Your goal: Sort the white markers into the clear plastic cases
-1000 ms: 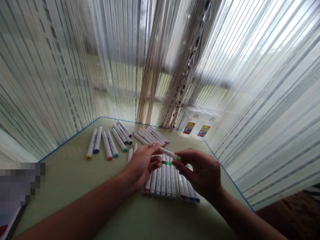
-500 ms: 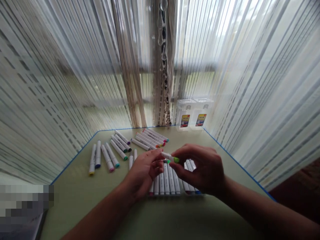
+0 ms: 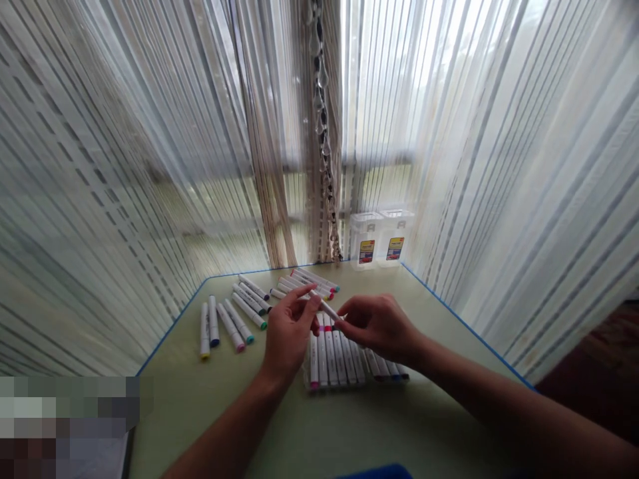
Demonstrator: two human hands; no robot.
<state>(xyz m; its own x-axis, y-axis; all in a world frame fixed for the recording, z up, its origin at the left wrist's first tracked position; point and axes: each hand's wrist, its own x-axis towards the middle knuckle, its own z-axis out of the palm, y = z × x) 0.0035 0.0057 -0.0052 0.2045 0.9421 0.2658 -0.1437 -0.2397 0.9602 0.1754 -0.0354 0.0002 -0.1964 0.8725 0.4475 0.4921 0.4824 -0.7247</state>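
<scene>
A white marker [image 3: 327, 309] slants between my two hands, above the rows of markers. My left hand [image 3: 292, 329] pinches its upper left end between thumb and fingers. At its lower right end, the thumb and fingertips of my right hand [image 3: 377, 326] close on it; the cap colour is hidden there. Below lies a clear tray [image 3: 319, 392] with white markers [image 3: 339, 359] side by side, some showing pink or red ends. To its right, under my right hand, is a second group of markers [image 3: 387, 367], partly covered.
Loose markers [image 3: 232, 326] with coloured caps lie at the left, and another bunch [image 3: 314, 283] lies farther back. Two clear plastic cases [image 3: 367, 229] stand at the table's far edge before string curtains [image 3: 200, 133]. A blue object [image 3: 379, 472] shows at the bottom edge.
The marker has turned to a steeper slant, and its green end is no longer visible. My left hand has tilted more upright. The view has shifted slightly.
</scene>
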